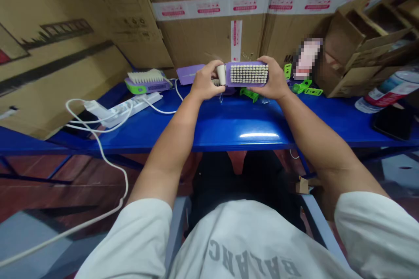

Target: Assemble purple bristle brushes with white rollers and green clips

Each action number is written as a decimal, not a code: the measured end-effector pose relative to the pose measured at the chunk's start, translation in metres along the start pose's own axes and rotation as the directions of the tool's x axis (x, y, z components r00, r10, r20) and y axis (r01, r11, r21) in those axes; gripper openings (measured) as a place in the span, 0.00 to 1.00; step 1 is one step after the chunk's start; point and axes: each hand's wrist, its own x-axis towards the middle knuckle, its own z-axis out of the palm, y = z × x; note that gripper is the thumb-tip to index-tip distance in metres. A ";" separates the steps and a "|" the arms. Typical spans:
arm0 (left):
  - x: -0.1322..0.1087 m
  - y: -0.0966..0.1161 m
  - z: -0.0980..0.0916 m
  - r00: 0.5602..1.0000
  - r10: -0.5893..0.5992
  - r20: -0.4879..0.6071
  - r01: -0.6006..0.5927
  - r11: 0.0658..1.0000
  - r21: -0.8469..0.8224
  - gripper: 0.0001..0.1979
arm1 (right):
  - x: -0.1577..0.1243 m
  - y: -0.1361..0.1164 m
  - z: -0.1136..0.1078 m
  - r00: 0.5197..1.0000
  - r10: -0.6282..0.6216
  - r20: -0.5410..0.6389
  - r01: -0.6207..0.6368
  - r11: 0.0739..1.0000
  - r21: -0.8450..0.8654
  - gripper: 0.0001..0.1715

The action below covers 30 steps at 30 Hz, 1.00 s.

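Two grips: left hand (203, 82), right hand (272, 79), both closed!
Right hand: clamped a purple bristle brush (248, 74).
Left hand: pinched a cream piece (221, 74) against its end!

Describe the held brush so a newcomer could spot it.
Over the blue bench, the left hand and right hand hold a purple rectangular brush. Its short stubby bristles stand in rows, unlike the long cream bristles of the green-based brush.

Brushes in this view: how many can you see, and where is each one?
2. One brush is in the right hand; another brush lies toward the left on the blue table. One more may be hidden behind the left hand.
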 end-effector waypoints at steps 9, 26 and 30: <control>-0.001 -0.012 0.005 1.000 0.001 0.020 -0.001 1.000 -0.006 0.39 | -0.002 0.005 0.010 0.997 -0.073 0.032 0.074 0.995 -0.064 0.60; 0.003 -0.011 -0.012 0.993 0.104 -0.057 -0.101 0.994 0.049 0.41 | 0.005 -0.023 0.004 0.998 -0.066 0.011 0.067 0.980 -0.189 0.51; -0.042 0.015 -0.009 0.982 0.138 -0.128 -0.126 0.987 0.100 0.44 | -0.030 -0.039 0.005 0.984 -0.173 -0.040 0.162 0.967 -0.197 0.49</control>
